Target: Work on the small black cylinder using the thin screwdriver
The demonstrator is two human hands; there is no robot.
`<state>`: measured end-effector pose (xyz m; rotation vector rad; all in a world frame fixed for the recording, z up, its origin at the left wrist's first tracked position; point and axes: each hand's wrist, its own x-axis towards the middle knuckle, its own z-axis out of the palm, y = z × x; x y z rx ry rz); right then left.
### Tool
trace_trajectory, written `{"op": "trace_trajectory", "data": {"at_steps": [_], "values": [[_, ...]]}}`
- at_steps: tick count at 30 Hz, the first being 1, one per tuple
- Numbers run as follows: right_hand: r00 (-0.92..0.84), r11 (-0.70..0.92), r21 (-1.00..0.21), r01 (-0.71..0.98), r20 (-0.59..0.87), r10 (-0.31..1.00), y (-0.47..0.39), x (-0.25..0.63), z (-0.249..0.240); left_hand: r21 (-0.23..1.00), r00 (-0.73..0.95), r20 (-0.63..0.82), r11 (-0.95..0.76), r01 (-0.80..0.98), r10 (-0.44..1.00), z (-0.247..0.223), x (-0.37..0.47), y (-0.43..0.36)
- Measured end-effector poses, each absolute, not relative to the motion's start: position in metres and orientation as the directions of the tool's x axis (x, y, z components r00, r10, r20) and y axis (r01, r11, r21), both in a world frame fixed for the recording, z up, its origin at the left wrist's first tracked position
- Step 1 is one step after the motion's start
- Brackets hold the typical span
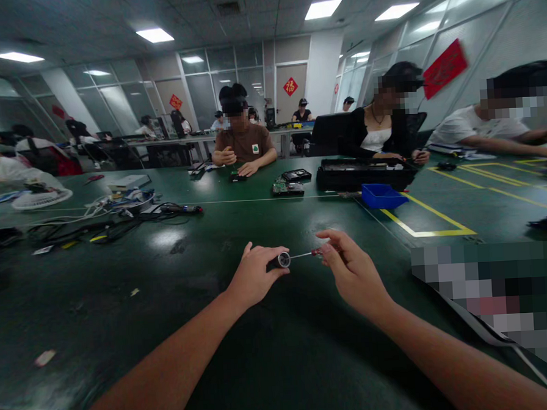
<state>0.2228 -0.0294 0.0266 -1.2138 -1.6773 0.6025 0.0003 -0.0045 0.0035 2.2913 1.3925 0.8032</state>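
Observation:
My left hand [258, 270] is closed around a small black cylindrical part [282, 260], whose round metallic end faces right. In my right hand [350, 265] is a screwdriver [316, 252] with a red handle, pinched between thumb and fingers. Its thin shaft points left, and the tip is at the round end of the part; whether it touches inside cannot be made out. Both hands are above the green table [263, 364].
Beyond my hands lie hard drives [288, 187], a blue bin [383, 196] and a long black casing [366, 174]. Tangled cables [131, 215] cover the left side. People sit across the table. Yellow tape [440, 232] marks the right side.

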Motion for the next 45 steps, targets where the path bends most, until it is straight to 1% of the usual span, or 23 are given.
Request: {"op": "trace_trajectory", "data": {"at_steps": [3,4,6,7,8,9,11,13,15,22,26,30,36,40,45], "values": [[-0.002,0.354,-0.897,0.265,0.367,0.930,-0.024,0.221,0.022,0.561,0.343,0.281,-0.443,0.699,0.896,0.005,0.001,-0.006],[0.021,0.324,-0.929,0.179,0.333,0.943,-0.022,0.221,0.021,0.561,0.345,0.290,-0.450,0.695,0.893,0.005,0.001,-0.006],[0.052,0.232,-0.971,-0.053,0.230,0.972,-0.016,0.221,0.021,0.544,0.356,0.331,-0.485,0.685,0.874,0.006,0.001,-0.006],[0.038,0.149,-0.969,-0.198,0.144,0.989,-0.013,0.221,0.021,0.530,0.360,0.354,-0.502,0.684,0.863,0.007,0.000,-0.005],[-0.011,0.049,-0.954,-0.297,0.054,0.998,-0.010,0.222,0.021,0.514,0.360,0.370,-0.512,0.688,0.856,0.008,0.000,-0.005],[-0.039,-0.015,-0.935,-0.355,-0.002,0.999,-0.008,0.224,0.020,0.501,0.358,0.377,-0.513,0.697,0.854,0.009,-0.001,-0.004],[0.001,0.001,-0.914,-0.406,0.001,1.000,-0.004,0.226,0.017,0.490,0.351,0.361,-0.496,0.717,0.864,0.009,-0.003,-0.003],[0.033,0.050,-0.918,-0.393,0.041,0.999,-0.002,0.227,0.014,0.491,0.346,0.343,-0.481,0.727,0.873,0.009,-0.004,-0.002],[0.042,0.102,-0.934,-0.342,0.093,0.995,-0.003,0.227,0.010,0.496,0.344,0.339,-0.477,0.726,0.875,0.008,-0.004,-0.003],[0.030,0.259,-0.963,-0.071,0.257,0.966,-0.009,0.224,0.007,0.519,0.345,0.337,-0.478,0.708,0.876,0.006,0.000,-0.004],[0.010,0.320,-0.942,0.097,0.322,0.947,-0.013,0.225,0.011,0.519,0.343,0.336,-0.477,0.709,0.877,0.005,0.000,-0.004],[-0.004,0.377,-0.891,0.253,0.389,0.921,-0.018,0.225,0.015,0.509,0.336,0.345,-0.475,0.718,0.876,0.005,0.000,-0.004],[-0.064,0.418,-0.865,0.277,0.418,0.906,-0.024,0.221,0.016,0.507,0.328,0.359,-0.477,0.718,0.874,0.004,-0.001,-0.003],[-0.052,0.437,-0.853,0.284,0.442,0.896,-0.025,0.222,0.015,0.519,0.320,0.344,-0.463,0.718,0.883,0.004,-0.002,-0.003],[-0.062,0.436,-0.849,0.300,0.439,0.897,-0.026,0.222,0.017,0.520,0.328,0.322,-0.455,0.722,0.888,0.006,0.000,-0.004]]}}
